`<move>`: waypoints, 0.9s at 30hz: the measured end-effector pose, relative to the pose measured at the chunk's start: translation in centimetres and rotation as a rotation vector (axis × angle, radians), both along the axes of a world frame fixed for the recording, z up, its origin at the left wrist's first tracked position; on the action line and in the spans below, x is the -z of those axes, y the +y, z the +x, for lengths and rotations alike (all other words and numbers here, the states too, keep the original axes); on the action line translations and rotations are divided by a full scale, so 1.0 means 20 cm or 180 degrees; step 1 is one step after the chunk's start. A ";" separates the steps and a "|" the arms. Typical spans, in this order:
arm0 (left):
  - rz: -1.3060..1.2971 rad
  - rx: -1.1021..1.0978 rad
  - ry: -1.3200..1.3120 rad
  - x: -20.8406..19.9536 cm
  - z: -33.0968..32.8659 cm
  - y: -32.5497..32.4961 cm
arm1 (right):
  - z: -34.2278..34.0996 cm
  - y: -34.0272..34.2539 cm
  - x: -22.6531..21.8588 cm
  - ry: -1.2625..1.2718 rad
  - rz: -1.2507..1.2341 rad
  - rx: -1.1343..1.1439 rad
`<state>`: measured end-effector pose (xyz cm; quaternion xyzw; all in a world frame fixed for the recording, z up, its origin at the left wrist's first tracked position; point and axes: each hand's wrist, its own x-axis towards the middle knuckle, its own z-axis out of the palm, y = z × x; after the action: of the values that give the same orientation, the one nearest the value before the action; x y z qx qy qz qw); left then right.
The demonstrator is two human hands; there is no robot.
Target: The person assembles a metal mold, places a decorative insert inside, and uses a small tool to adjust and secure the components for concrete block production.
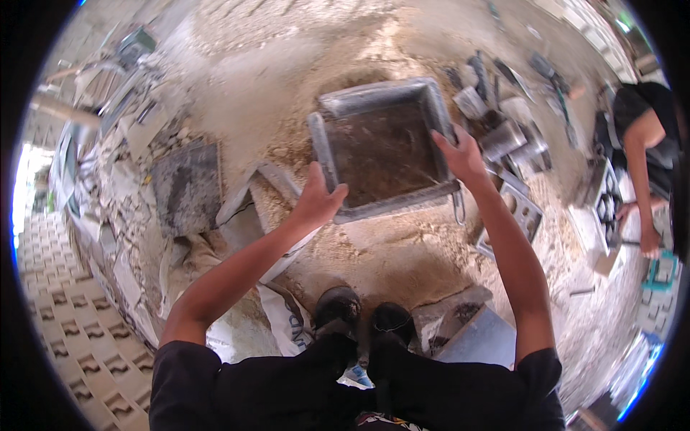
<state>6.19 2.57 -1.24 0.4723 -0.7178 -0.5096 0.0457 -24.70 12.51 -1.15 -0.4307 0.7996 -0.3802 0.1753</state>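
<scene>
In front of me is a square, shallow grey frame (384, 208) with raised sides and a brown, smudged middle; I cannot tell whether that middle is a solid bottom or mesh. My left hand (318, 195) grips its left side, thumb on the rim and the other fingers mostly hidden. On the opposite side my right hand (461, 156) is closed around the rim, thumb on top. A small wire loop (459, 206) hangs from the frame's near right corner. Pale sand lies below and around it.
Left of the frame are a dark square board (188, 185) and a crumpled white sack (284, 316). Metal cylinders (503, 140) and a plate with round holes (519, 214) lie right. Stacked patterned blocks (86, 323) stand far left. Another person's arm (636, 158) reaches down at far right.
</scene>
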 end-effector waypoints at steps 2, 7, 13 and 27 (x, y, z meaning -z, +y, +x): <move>-0.0309 -0.0140 0.0059 0.00 0.01 -0.03 | 0.05 -0.01 -0.06 -0.0186 0.0028 -0.0158; 0.0261 -0.0617 0.0922 0.00 -0.09 -0.11 | 0.08 0.00 -0.11 -0.0027 0.0249 -0.0072; -0.0238 -0.0842 0.1026 0.01 -0.16 -0.12 | 0.06 -0.02 -0.09 -0.0183 0.0150 -0.0165; -0.0432 -0.0393 0.0341 -0.03 -0.13 -0.15 | 0.05 0.00 -0.06 -0.0169 0.0184 -0.0116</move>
<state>3.59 -0.48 -0.62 0.4835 -0.7167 -0.4805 0.1471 -23.65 12.48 0.14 -0.4297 0.7973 -0.3649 0.2157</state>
